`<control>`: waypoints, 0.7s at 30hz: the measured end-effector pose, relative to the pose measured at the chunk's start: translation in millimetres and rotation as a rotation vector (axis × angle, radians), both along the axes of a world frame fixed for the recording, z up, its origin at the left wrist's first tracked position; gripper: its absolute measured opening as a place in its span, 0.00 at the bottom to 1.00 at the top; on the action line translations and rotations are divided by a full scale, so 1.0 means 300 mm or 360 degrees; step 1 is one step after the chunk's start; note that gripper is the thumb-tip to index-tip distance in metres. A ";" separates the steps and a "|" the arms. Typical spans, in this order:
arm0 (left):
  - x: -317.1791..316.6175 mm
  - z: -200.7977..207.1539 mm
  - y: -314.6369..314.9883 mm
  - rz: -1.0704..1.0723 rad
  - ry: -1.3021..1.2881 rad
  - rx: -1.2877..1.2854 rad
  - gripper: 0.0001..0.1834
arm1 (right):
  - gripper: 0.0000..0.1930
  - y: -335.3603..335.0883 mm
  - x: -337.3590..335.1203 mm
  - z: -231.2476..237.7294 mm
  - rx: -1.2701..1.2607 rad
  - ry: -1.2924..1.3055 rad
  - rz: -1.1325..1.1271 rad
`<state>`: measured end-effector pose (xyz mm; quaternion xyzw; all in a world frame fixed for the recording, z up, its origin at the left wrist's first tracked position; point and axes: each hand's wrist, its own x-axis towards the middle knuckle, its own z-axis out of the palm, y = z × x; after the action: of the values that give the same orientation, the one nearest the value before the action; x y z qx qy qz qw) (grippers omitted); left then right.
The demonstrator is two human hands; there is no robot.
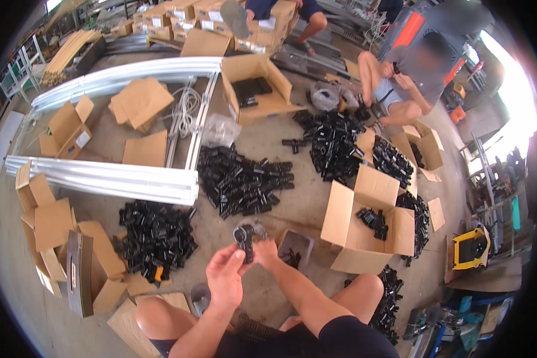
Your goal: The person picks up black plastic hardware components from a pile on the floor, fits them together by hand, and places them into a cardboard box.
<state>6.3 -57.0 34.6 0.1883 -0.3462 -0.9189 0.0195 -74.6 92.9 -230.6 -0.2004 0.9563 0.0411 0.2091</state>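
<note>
A smooth black part [243,235] with a rounded, ring-like end is raised above the grey floor [265,138], pinched by the left hand [225,273]. The right hand [265,250] is just beside it, partly hidden; its grip I cannot tell. Beyond lie knobbly black pieces [238,182] and crumpled translucent plastic [221,130].
</note>
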 end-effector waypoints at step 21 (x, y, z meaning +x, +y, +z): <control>-0.018 -0.003 0.015 -0.0028 0.0027 -0.0017 0.09 | 0.14 0.070 -0.004 0.266 -0.0478 -0.0060 -0.0378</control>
<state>0.7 -52.6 33.7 0.1775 -0.3525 -0.9187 0.0154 -75.7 114.0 -150.7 -0.1159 0.9645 -0.1308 0.1979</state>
